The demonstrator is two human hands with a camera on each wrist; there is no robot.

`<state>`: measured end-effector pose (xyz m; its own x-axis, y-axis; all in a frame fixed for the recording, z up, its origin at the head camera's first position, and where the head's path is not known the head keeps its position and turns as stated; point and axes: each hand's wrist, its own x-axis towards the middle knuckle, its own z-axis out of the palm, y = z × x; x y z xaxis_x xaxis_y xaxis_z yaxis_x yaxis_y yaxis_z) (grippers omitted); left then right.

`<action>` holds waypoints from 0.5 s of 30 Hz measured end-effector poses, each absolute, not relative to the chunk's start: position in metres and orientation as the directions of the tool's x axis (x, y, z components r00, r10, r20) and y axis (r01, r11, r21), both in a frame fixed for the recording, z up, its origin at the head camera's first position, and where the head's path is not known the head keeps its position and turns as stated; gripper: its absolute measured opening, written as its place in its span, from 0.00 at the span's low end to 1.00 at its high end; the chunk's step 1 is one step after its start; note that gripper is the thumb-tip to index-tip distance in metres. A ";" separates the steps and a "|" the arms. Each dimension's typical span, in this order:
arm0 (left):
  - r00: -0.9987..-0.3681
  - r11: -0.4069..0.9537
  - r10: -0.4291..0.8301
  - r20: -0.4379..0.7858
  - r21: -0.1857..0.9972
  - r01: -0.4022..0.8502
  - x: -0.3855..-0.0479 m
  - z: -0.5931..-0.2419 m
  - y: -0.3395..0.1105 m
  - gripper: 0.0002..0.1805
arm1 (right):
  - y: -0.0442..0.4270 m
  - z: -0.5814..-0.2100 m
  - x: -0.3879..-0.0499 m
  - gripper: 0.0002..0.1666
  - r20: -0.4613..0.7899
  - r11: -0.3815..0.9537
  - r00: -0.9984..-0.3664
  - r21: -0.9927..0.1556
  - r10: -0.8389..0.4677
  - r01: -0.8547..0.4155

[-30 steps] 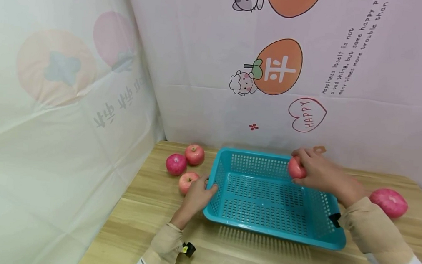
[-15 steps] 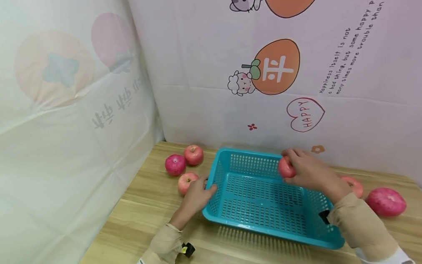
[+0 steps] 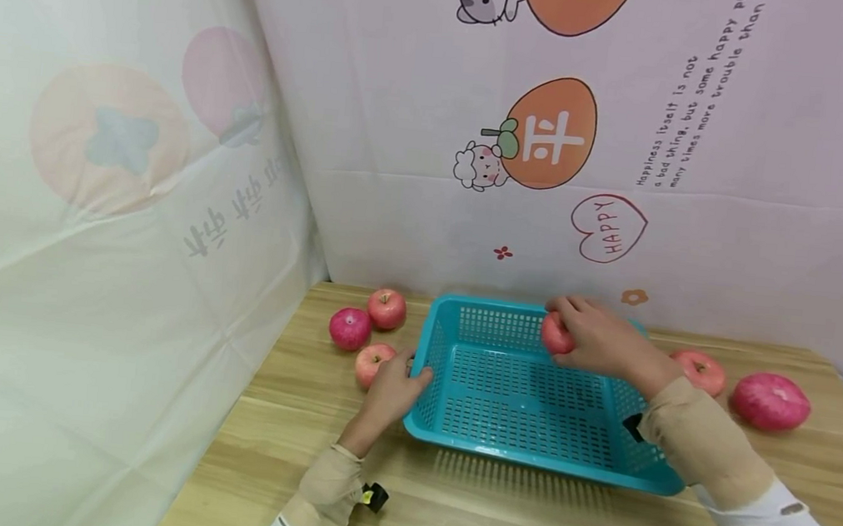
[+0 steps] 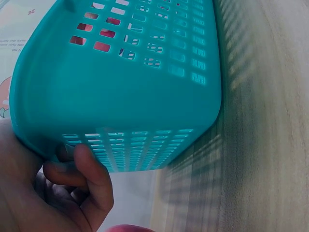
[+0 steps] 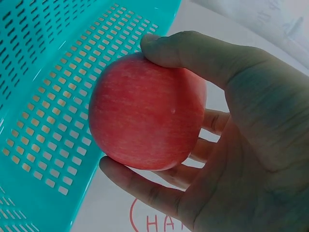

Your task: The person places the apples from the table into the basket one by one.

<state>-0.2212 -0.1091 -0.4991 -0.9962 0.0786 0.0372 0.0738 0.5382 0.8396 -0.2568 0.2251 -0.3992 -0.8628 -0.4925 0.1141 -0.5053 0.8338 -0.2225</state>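
Observation:
A teal plastic basket [image 3: 524, 464] with slotted walls stands on the wooden table, nothing lying inside it. My left hand [image 3: 392, 392] grips its left rim; in the left wrist view the fingers [image 4: 94, 176] curl under the edge on the outside. Over the basket's back wall, my right hand [image 3: 599, 337] holds a red apple [image 3: 557, 333]. Thumb and fingers wrap that apple [image 5: 147, 113] in the right wrist view, with the basket wall [image 5: 58, 125] behind it.
Left of the basket sit two apples [image 3: 387, 308] and a magenta round fruit [image 3: 350, 328]. To its right, an apple [image 3: 700, 372] lies partly behind my right forearm, beside a larger magenta fruit [image 3: 771, 401]. A printed cloth [image 3: 396, 211] hangs behind the table.
My right hand has carried the apple leftward along the basket's back wall. The apple on the right has come into view from behind the forearm. My left hand stays on the rim.

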 end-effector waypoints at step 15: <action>-0.996 0.533 0.084 0.033 0.843 0.073 -0.220 -0.497 -0.110 0.22 | 0.210 -0.403 -0.259 0.40 0.085 0.830 -0.862 -0.237 -0.500 -0.504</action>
